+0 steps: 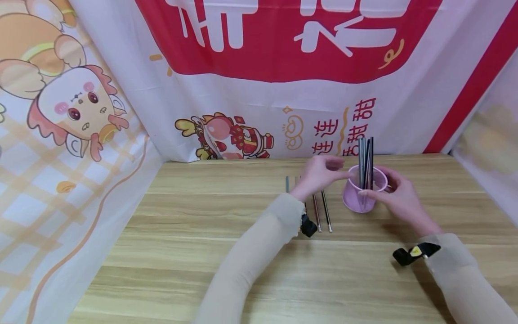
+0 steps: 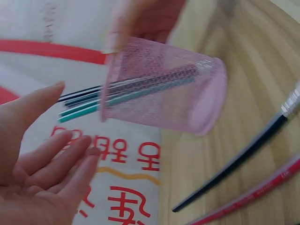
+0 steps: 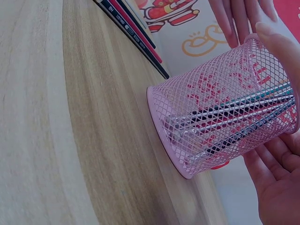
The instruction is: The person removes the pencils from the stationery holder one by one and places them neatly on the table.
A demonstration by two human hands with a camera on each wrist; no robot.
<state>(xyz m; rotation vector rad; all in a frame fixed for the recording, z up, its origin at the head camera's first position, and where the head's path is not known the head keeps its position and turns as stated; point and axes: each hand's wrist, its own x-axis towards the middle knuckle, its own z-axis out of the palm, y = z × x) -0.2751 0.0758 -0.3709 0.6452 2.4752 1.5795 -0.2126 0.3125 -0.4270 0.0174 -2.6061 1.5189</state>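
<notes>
A pink mesh pencil cup (image 1: 356, 200) stands towards the back right of the table, with several dark and green pencils (image 1: 366, 162) leaning inside it. My right hand (image 1: 404, 200) grips the cup near its rim, thumb on the near side and fingers round the far side. Beside the cup's mouth, on its left, is my left hand (image 1: 319, 175), fingers spread loosely and nothing between them. The left wrist view shows this left hand (image 2: 51, 164) just off the pencil tips, palm visible. Beneath the left forearm lie several pencils, among them a black pencil (image 1: 326, 211) and a red pencil (image 2: 262, 190).
The wooden table (image 1: 162, 252) ends at a printed cloth backdrop (image 1: 283, 103) behind the cup. Another patterned cloth (image 1: 81, 189) hangs along the left side. Black straps with small devices sit on both wrists, such as the right strap (image 1: 429, 249).
</notes>
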